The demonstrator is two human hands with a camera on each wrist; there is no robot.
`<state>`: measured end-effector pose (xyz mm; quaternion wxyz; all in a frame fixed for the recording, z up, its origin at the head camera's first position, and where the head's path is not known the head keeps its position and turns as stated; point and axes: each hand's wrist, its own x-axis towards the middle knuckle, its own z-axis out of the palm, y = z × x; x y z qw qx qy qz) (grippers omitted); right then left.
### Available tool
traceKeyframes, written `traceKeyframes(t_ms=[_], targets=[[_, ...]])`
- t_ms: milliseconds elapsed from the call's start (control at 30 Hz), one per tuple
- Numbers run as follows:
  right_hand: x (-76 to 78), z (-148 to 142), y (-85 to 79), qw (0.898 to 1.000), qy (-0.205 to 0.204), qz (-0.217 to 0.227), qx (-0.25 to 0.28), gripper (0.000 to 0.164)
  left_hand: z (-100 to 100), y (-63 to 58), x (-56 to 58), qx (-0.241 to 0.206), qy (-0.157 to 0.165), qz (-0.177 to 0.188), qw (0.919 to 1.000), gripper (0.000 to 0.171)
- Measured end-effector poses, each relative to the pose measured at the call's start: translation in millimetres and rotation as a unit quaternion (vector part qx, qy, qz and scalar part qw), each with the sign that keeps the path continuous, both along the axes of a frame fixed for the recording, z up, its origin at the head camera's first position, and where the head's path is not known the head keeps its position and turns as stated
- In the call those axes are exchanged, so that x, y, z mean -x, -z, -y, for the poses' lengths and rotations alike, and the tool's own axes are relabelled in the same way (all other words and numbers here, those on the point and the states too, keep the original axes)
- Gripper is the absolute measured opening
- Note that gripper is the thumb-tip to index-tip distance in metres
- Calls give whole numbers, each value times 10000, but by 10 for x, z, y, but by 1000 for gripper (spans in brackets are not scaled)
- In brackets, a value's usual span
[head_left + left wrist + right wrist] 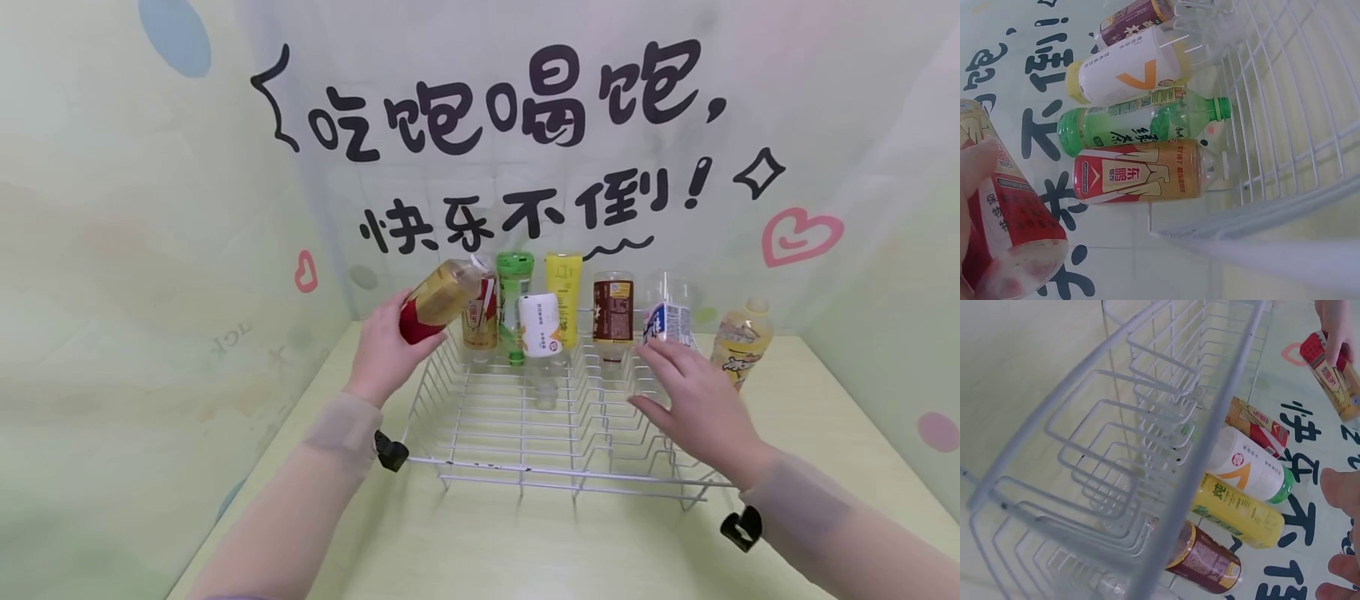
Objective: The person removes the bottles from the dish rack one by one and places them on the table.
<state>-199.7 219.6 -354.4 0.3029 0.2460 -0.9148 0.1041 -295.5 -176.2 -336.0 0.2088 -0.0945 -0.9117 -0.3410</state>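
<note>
My left hand [386, 350] grips a plastic bottle [444, 298] with a red and gold label, tilted, its neck pointing up and right. Beside it in the white wire rack [521, 469] stands a similar red-and-gold bottle [1138, 172], neck down. My right hand [697, 400] is over the rack's right side, fingers extended, near a clear bottle [667, 321] with a blue and white label. In the right wrist view, the right fingers [1341, 487] hold nothing.
Other neck-down bottles in the rack are green [513, 292], white-labelled [542, 325], yellow [564, 287] and brown-labelled [613, 312]. A yellowish bottle [742, 343] stands upright at the right. The table [487, 550] meets a wall with black writing behind.
</note>
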Motion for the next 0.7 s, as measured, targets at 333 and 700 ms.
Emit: traceKeyframes(t_ms=[333, 700], targets=[[-281, -407, 240, 9851, 480, 1287, 1034, 66, 286, 131, 0, -1587, 35, 854, 9836, 84], [-548, -669, 603, 9706, 657, 1688, 1583, 65, 555, 329, -15, -2702, -88, 1289, 9541, 89]])
